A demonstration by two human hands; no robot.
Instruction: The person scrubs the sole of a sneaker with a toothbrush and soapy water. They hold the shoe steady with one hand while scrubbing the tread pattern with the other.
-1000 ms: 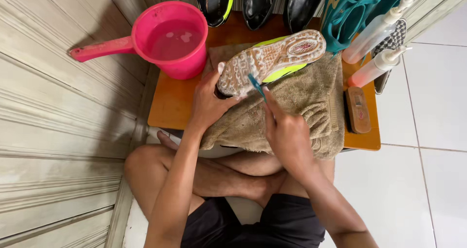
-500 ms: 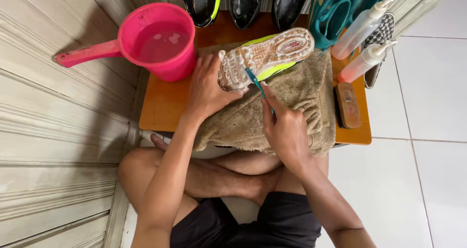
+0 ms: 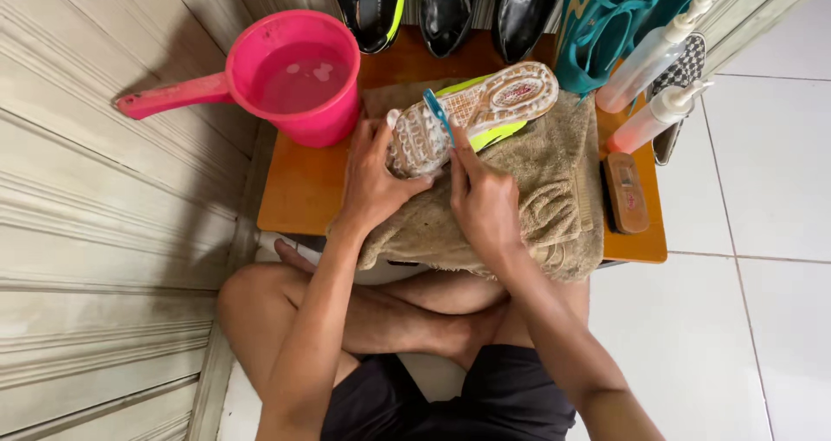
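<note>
Our left hand [image 3: 376, 177] clamps the upturned sneaker [image 3: 472, 112] on the tan towel [image 3: 554, 207]; our right hand [image 3: 485, 200] pinches a blue toothbrush [image 3: 438, 112], now shifted up onto the mid-sole, so scrubbing continues forward. The pink water scoop [image 3: 299, 77] crowds the left; bottles [image 3: 649, 86] and a wooden brush [image 3: 625, 192] line the low table's [image 3: 303, 190] right edge.

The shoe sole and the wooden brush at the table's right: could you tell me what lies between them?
In the head view, the tan towel lies between the shoe and the brush.
</note>
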